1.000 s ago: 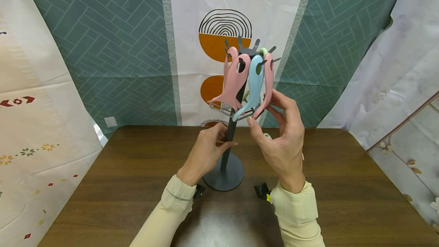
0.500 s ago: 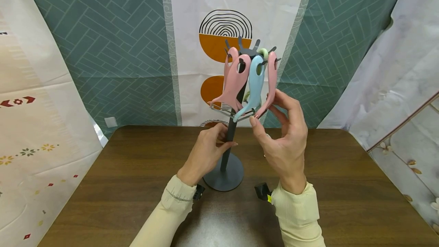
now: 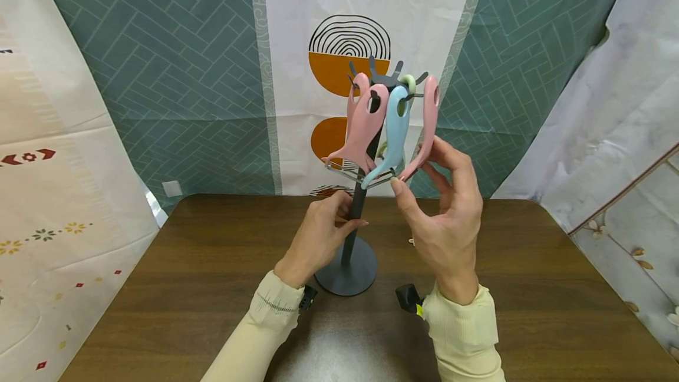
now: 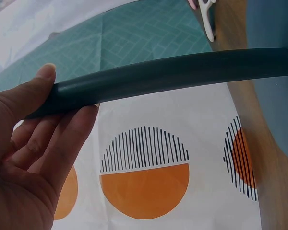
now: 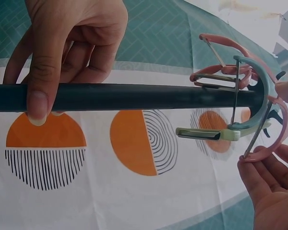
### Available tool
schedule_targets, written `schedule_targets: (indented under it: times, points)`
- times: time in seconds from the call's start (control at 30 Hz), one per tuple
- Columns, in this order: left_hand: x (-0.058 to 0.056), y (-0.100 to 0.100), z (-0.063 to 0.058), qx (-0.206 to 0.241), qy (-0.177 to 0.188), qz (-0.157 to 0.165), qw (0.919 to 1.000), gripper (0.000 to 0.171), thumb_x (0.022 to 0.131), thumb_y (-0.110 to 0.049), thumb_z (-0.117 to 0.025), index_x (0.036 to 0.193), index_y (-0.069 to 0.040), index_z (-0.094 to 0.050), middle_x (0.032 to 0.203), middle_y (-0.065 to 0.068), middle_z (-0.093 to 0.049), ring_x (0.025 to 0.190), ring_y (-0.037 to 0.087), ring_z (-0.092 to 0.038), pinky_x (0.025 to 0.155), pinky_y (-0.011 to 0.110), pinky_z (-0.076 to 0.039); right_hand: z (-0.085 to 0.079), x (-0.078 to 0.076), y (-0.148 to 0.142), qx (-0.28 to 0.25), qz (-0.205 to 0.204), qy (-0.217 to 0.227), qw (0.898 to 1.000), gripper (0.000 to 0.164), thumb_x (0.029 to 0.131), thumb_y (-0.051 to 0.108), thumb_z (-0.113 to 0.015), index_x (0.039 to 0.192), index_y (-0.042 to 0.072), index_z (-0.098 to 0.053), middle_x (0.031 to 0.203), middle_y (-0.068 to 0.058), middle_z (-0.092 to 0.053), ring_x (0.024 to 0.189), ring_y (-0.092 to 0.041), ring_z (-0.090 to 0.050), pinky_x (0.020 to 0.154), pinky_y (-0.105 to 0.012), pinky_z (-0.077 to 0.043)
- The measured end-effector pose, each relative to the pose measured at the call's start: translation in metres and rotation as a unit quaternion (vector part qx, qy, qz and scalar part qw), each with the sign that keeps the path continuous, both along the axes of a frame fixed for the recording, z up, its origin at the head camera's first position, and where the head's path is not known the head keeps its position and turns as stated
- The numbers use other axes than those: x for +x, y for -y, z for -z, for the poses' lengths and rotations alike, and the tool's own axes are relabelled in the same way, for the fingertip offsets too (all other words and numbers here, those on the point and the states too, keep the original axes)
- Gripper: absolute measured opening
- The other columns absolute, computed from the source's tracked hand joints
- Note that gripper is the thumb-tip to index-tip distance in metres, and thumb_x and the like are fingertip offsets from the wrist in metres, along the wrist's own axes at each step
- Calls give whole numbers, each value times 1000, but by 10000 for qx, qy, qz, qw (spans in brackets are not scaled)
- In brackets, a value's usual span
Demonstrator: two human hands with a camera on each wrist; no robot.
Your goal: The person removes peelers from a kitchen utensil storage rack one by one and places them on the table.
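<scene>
A dark hook stand [image 3: 358, 199] carries several Y-shaped peelers by their handle holes. Around its pole my left hand [image 3: 315, 234] curls thumb and fingers; the left wrist view shows that grip on the pole [image 4: 173, 72]. My right hand [image 3: 448, 211] pinches a pink peeler [image 3: 431, 114] near its blade end. This peeler's handle hole stands at the tip of a hook on the right side. Still hanging are a blue peeler [image 3: 395, 128], a pink peeler [image 3: 366, 125] and another pink one behind it. A green peeler [image 5: 206, 133] is mostly hidden in the head view.
The stand's round base [image 3: 346, 279] rests on a brown wooden table [image 3: 223, 287]. A small pale object shows beside my right hand; the left wrist view has a white handle-like thing [image 4: 209, 21] near the table edge. Patterned cloth [image 3: 185, 75] hangs behind.
My right hand has moved to the right with the pink peeler, drawing its handle outward along the hook to the tip. My left hand stays on the pole.
</scene>
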State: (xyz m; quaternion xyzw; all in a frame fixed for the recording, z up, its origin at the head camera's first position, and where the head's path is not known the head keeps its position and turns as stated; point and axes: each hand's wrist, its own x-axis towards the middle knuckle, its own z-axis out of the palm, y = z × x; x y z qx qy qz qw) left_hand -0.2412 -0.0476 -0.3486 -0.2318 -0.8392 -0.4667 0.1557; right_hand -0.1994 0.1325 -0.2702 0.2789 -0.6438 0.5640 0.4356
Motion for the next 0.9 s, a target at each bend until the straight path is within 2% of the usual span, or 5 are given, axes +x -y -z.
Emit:
schedule_targets:
  times: [0.3,0.7,0.9]
  points:
    - [-1,-1,1,20,-5,-36,10000,23,86,-14,-81,103,-10,-66,87,0,-71,80,9,-71,77,25,-61,-1,2,0,-78,-11,-32,10000,62,80,-3,-79,138,1,-59,129,-8,-61,122,-36,-58,106,-36,-53]
    - [-1,0,0,-12,16,-35,10000,24,87,-14,-81,104,-9,-66,88,1,-72,80,10,-71,78,25,-61,-2,3,-1,-54,30,52,10000,62,80,-3,-79,138,2,-59,128,-22,-59,122,-31,-59,107,-35,-53]
    - [-1,1,0,-7,37,-28,10000,23,87,-15,-81,104,-10,-65,88,0,-71,80,9,-70,77,23,-61,-1,3,-1,-72,28,50,10000,61,80,-2,-79,138,2,-59,127,-23,-59,121,-30,-59,106,-35,-53]
